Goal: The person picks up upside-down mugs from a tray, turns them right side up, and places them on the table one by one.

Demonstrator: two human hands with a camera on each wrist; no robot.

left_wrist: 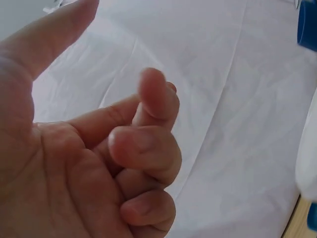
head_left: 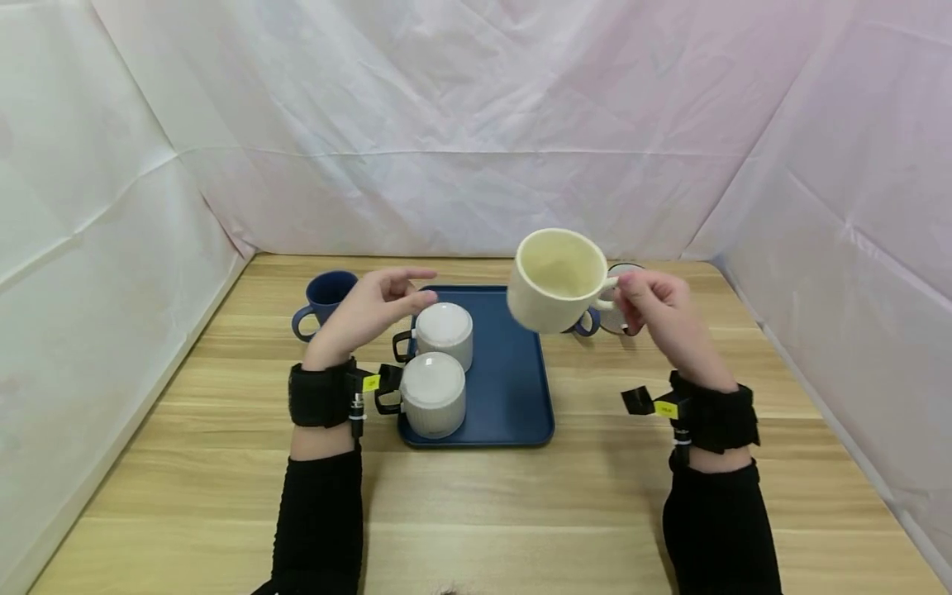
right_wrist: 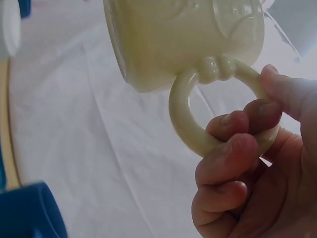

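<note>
**Desk:** What do you have on the left?

**Me:** From the head view, my left hand (head_left: 369, 308) hangs above the counter (head_left: 223, 463) between the dark blue mug (head_left: 325, 301) at its 10 o'clock and the blue tray (head_left: 513, 388) at its 3 o'clock. That grip has hold of nothing. The left wrist view adds what the head view can't: the thumb stands out straight while the other fingers (left_wrist: 143, 148) curl loosely toward the palm, with only white cloth behind them.

**Desk:** And on the tray?

**Me:** Two white ribbed mugs sit upside down on its left half, one (head_left: 444, 332) at 12 o'clock of the other (head_left: 433, 393), black handles pointing to 9 o'clock. Neither hand touches them.

**Desk:** The right side?

**Me:** My right hand (head_left: 658, 307) holds the cream mug (head_left: 558, 279) in the air over the tray's far right corner, tipped so its mouth faces me. The mug lies at 9 o'clock of that grip, handle toward 3 o'clock. The head view shows the empty inside; the right wrist view shows instead the mug's underside edge and the ring handle (right_wrist: 198, 124), with the thumb on its outer curve and fingers wrapped round it. Behind the hand, at 12 o'clock, another mug is mostly hidden; I can't tell much about it.
</note>
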